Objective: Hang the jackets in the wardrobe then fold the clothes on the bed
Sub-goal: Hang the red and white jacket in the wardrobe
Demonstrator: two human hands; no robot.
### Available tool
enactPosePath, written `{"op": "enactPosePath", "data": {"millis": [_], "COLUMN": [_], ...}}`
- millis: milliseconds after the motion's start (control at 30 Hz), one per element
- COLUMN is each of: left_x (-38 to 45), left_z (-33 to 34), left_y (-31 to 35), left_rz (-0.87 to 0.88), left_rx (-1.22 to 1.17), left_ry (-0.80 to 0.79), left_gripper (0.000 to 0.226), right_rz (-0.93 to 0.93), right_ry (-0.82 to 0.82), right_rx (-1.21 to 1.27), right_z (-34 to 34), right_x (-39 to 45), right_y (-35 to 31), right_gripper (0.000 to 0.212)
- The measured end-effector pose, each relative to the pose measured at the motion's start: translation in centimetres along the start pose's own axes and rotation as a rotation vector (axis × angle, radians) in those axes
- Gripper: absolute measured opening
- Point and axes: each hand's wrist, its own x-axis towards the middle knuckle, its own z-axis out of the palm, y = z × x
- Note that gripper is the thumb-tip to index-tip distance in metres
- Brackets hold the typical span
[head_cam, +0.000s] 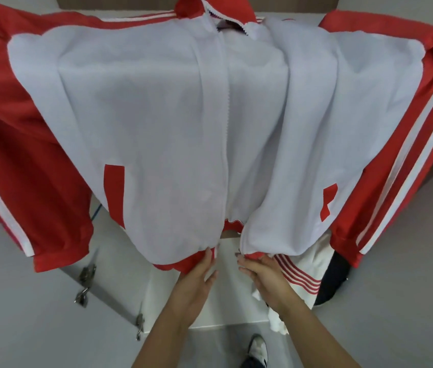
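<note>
Head view, looking down. A white and red track jacket (157,123) hangs spread wide and fills most of the frame; it serves as the landmark here. Body panels white, sleeves red with white stripes, collar red at the top edge. Zipper line runs down the middle of the jacket, closed over most of its length, parted at the bottom so the two front panels split apart near the hem. A red pocket trim shows on each front panel, low down.

Left hand (197,282) is at the jacket's lower hem, left of the split; fingers reach up to the red hem band, the thumb spread to the side. Whether they pinch the cloth or only touch it, cannot tell. Right hand (263,272) is at the hem right of the split, fingers curled in on the edge of the right panel, holding it. The two hands are near each other, a gap between them.

Below the jacket's hem: a white panel (226,296), a metal hinge (85,274) on a door edge under the left sleeve, a white garment with red stripes (300,274) under the right panel. One shoe (258,346) on the grey floor (37,328) beneath the hands.
</note>
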Motion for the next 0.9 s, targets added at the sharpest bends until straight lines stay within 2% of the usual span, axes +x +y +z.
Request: {"op": "enactPosePath", "data": {"millis": [67, 167, 233, 367, 467, 533, 600, 700, 767, 900], "left_x": [-1.4, -3.9, -5.5, -8.6, -11.2, -12.9, -14.5, -15.8, -16.2, -16.7], "left_z": [-0.3, -0.4, -0.3, -0.2, 0.6, 1.3, 2.3, 3.9, 5.0, 6.7], "left_y": [-0.5, -0.7, -0.5, -0.6, -0.6, -0.6, -0.2, 0.3, 0.6, 0.6], "left_rz": [0.054, 0.132, 0.158, 0.126, 0.098, 0.135, 0.186, 0.284, 0.339, 0.403], "left_rx": [0.058, 0.219, 0.342, 0.339, 0.332, 0.353, 0.327, 0.241, 0.184, 0.134], "left_ry": [0.035, 0.034, 0.032, -0.093, -0.238, -0.279, -0.223, -0.051, -0.015, -0.012], "left_gripper": [0.059, 0.036, 0.029, 0.036, 0.051, 0.046, 0.039, 0.026, 0.016, 0.011], "right_rz": [0.006, -0.007, -0.031, -0.131, -0.19, -0.229, -0.266, -0.317, -0.356, -0.423], "right_ry": [0.014, 0.022, 0.044, 0.107, 0.075, 0.057, 0.057, 0.084, 0.093, 0.156], "right_rx": [0.01, 0.025, 0.045, 0.128, 0.228, 0.248, 0.269, 0.275, 0.281, 0.297], "right_z": [0.0, 0.5, 1.3, 3.5, 4.6, 5.0, 5.3, 5.7, 6.1, 6.9], "right_x": [-1.8, -5.6, -8.2, -12.9, -16.2, -18.0, -19.4, -20.7, -21.2, -21.7], "right_y": [0.7, 1.4, 1.4, 1.0, 0.2, -0.3, -0.8, -1.2, -1.3, -1.2], "right_gripper": [0.031, 0.029, 0.024, 0.009, 0.01, 0.011, 0.008, 0.004, 0.003, 0.011]}}
